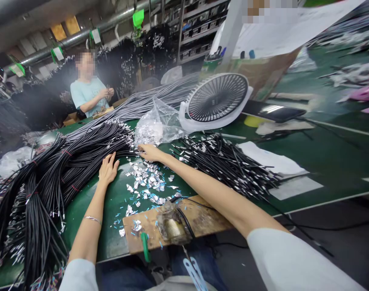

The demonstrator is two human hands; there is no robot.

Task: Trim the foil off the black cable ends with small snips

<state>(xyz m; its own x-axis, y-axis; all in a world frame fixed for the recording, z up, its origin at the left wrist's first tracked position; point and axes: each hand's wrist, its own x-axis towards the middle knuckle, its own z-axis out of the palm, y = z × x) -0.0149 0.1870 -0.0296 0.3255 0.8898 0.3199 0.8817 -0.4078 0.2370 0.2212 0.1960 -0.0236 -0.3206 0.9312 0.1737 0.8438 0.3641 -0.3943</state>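
Note:
My left hand (108, 168) lies flat and open on the green table (323, 153), its fingertips touching a big bundle of black cables (60, 169) with foil-wrapped ends. My right hand (150, 152) reaches forward to the cable ends by a clear plastic bag (157, 123); its fingers are pinched on a cable tip. Silver foil scraps (144, 180) lie scattered between my hands.
A second pile of short black cables (229, 163) lies to the right. A white fan (216, 99) stands behind it. A wooden board (199, 222) with a small tool sits at the table's near edge. Another person (89, 91) works at the far left.

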